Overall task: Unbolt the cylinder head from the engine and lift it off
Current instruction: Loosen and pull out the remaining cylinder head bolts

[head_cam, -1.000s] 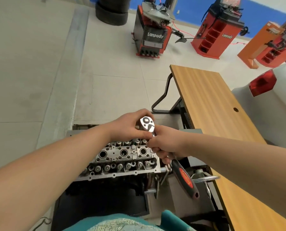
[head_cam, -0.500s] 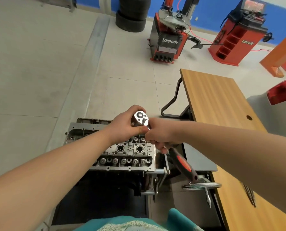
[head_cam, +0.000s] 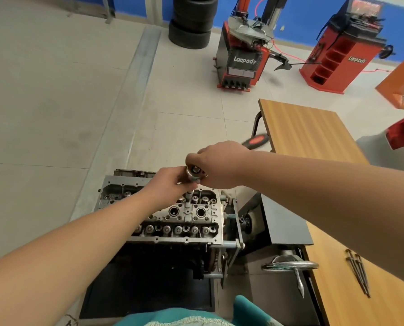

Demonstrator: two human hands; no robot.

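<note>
Left hand [head_cam: 170,182] is pinching the ratchet head [head_cam: 194,173] from 9 o'clock, steadying it over the cylinder head [head_cam: 184,216], which is sitting bolted-side-up on the engine stand [head_cam: 234,245] at frame centre. Extension [head_cam: 188,195] is dropping into the head at 6 o'clock of the ratchet. Right hand [head_cam: 222,164] is gripping the handle [head_cam: 255,142], which is pointing to 2 o'clock toward the wooden table [head_cam: 309,130].

The right hand [head_cam: 219,164] covers the middle of the chrome ratchet wrench [head_cam: 194,173]; its red and black handle end [head_cam: 255,141] is blurred. The left forearm hides part of the grey metal cylinder head [head_cam: 184,217].
</note>
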